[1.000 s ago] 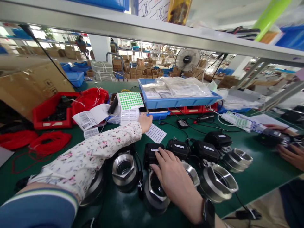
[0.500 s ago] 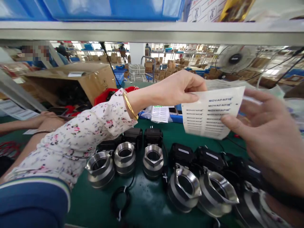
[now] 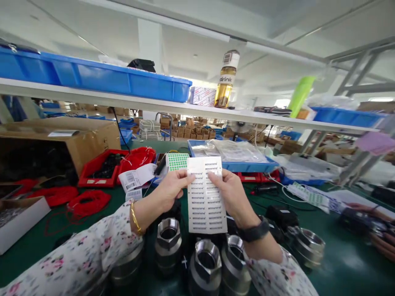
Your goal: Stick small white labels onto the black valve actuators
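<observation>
A white sheet of printed labels [image 3: 202, 205], with rows of dark brand text, is held upright over the bench. My left hand [image 3: 173, 189] pinches its left edge between thumb and fingers. On the opposite edge, my right hand [image 3: 231, 193] grips with the thumb lying on the printed face. Below the sheet stand several metal valves with hexagonal necks, among them a left one [image 3: 168, 244], a middle one [image 3: 205, 267] and one at the right [image 3: 308, 246]. Black actuator housings [image 3: 282, 218] sit behind them, partly hidden by the sheet and my arms.
Red trays [image 3: 100, 168] and red cable coils [image 3: 88, 201] lie left, near a cardboard box [image 3: 70, 139]. Behind the sheet is a blue tray [image 3: 253, 165] of plastic bags. A shelf [image 3: 173, 107] crosses above, carrying a bottle [image 3: 226, 80]. Another person's hands [image 3: 381, 238] show at right.
The label sheet has gone from tilted at the right to upright in the middle. My right hand now grips its right edge firmly. The view has risen and shows more shelf.
</observation>
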